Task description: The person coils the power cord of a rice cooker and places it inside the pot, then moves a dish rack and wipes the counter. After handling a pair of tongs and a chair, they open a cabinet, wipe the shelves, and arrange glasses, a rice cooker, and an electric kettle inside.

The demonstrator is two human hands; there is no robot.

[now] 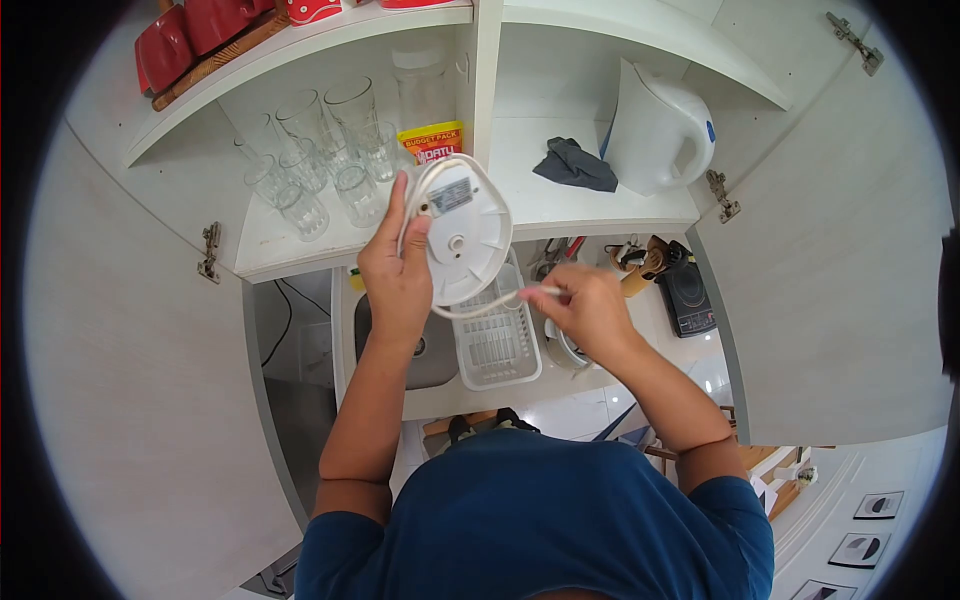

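Observation:
My left hand (397,265) grips a round white kettle base (470,235), its underside with a grey label facing me. A white power cord (475,311) runs round the base's rim and across to my right hand (585,305), whose fingers pinch it. Both hands are in front of the open cupboard, above the counter. On the right-hand shelf stands a white electric kettle (655,130), with a dark grey cloth (575,165) beside it.
Several clear glasses (303,212) and a yellow-and-red packet (432,141) stand on the left shelf. Red mugs (165,50) are above. Below lie a sink (430,368), a white dish rack (497,350) and a black induction cooker (688,290). Cupboard doors (830,250) hang open on both sides.

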